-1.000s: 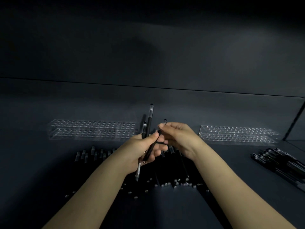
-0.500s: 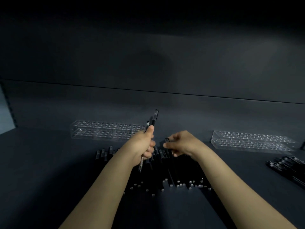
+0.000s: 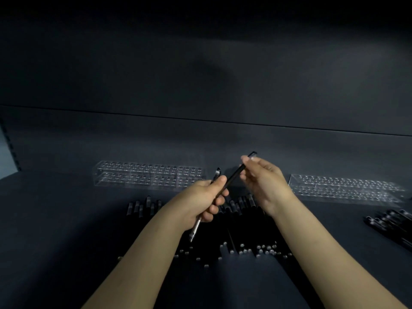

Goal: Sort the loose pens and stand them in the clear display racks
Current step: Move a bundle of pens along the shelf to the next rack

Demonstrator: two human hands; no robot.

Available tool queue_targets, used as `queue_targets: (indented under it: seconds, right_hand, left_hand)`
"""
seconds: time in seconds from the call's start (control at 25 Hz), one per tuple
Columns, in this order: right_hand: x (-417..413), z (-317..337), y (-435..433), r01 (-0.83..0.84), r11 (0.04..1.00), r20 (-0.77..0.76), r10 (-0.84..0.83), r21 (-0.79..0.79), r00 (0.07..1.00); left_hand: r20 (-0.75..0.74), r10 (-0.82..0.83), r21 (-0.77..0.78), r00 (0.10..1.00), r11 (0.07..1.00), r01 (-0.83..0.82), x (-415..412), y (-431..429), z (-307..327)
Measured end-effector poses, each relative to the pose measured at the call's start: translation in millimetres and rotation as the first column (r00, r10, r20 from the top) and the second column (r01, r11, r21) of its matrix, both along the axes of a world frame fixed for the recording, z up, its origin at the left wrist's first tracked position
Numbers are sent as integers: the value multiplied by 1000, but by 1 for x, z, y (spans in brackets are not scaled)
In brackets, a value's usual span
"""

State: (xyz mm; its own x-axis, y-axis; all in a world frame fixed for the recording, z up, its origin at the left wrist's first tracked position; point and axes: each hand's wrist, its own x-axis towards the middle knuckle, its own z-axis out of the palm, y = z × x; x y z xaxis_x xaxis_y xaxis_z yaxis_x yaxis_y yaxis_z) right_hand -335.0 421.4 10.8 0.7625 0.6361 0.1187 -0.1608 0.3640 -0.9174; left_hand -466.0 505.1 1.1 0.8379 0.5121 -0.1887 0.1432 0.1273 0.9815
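Sorting step in hand: my left hand (image 3: pixel 204 198) grips a bunch (image 3: pixel 196 226) of pens, fingers curled round it. My right hand (image 3: pixel 265 181) pinches the top end of one black pen (image 3: pixel 233 178) slanting up from the bunch. Next move, I judge: draw it free and stand it in a rack. Left rack (image 3: pixel 147 177) and right rack (image 3: pixel 343 188) hold no pens and stand beyond the pile (image 3: pixel 243 230). The path to either passes above the pile. Side pens (image 3: pixel 392 221) lie near the right edge.

Dim scene, dark vignetted top, soft blur, wide-angle bending at edges.
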Motion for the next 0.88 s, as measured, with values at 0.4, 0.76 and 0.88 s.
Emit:
queue_targets:
  seconds: [0.4, 0.76, 0.88]
  right_hand:
    - [10, -6, -19, -26, 885, 338, 205, -464, 918]
    - [1, -5, -22, 123, 806, 554, 278, -579, 785]
    - [-12, 4, -39, -142, 860, 439, 385, -491, 812]
  left_hand:
    - [110, 229, -246, 967, 949, -197, 0, 13, 8]
    - [348, 356, -151, 867, 934, -323, -4, 17, 13]
    - [479, 286, -239, 830, 952, -190, 3, -7, 22]
